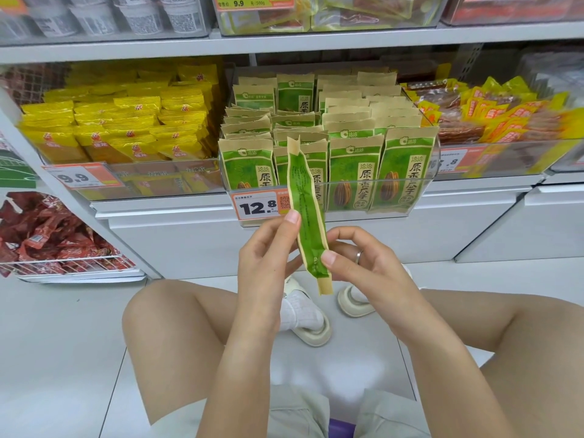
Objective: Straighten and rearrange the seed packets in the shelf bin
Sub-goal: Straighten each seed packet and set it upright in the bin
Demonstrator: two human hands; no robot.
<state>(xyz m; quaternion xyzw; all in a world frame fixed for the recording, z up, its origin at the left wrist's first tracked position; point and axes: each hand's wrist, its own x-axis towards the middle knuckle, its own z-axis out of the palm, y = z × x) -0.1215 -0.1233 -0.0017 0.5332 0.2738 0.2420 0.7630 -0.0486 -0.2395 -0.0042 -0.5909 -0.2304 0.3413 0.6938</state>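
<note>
1. Held packet. One green sunflower-seed packet [308,213] is out of the bin, held edge-on and nearly upright in front of the clear shelf bin [328,184]. The left hand [268,251] pinches its left edge at mid-height; the right hand [363,260] pinches it near the lower end, thumb on the green face. Both grips are thus pressed onto the packet, not spread.
2. Progress. The front row of seed packets in the bin [354,172] stands upright with labels forward, and the rows behind look stacked in fair order, though those at the rear left sit unevenly. Judged from this, the task is partway: the held packet has yet to go back, and a narrow slot shows in the front row behind it.
3. Surroundings. A price tag reading 12.8 [257,207] hangs on the bin front. Yellow snack packets [126,128] fill the bin to the left; orange-and-yellow packets [493,112] lie to the right; red packets [47,238] sit in a wire basket [72,263] lower left.
4. Obstruction. The bin's transparent front wall and the tight neighbouring packets will likely hinder reinsertion.
</note>
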